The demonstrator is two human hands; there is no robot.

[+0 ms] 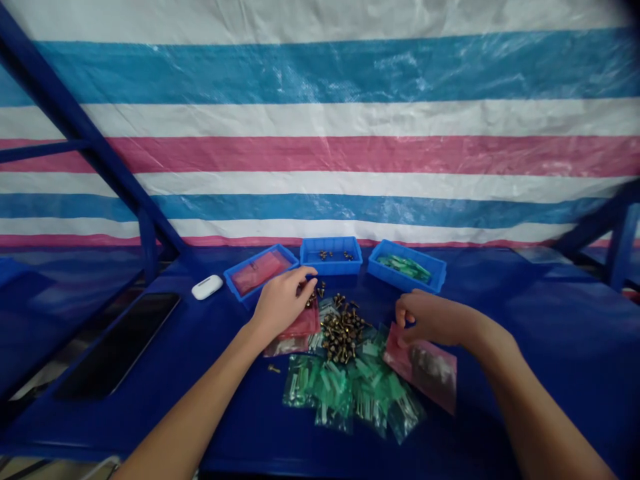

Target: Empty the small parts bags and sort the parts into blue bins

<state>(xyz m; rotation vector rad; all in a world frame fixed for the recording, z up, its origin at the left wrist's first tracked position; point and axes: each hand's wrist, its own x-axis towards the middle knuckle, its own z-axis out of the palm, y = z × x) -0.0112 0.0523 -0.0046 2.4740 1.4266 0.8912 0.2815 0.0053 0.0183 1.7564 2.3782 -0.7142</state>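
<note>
1. The right hand is closing its curled fingers and thumb on the upper left corner of a pink bag; the bag is hanging toward the wearer, beside the green packets.
2. The bag is appearing thin and limp, so it is probably being light, soft, somewhat slippery and easily creased; its top edge or corner is offering the surest pinch.
3. The left hand is curving half closed above pink bags, thumb and fingertips nearly meeting at small brass screws; whether it is gripping any is remaining unclear.
4. A brass screw pile is lying between the hands. Each piece is seeming small, stiff, hard and prone to rolling, its shank suiting a fingertip hold.
5. Beyond the left hand, the left blue tray is containing flat pink bags.
6. Beyond and between both hands, the middle blue tray is holding a few screws.
7. Beyond the right hand, the right blue tray is containing green packets.
</note>
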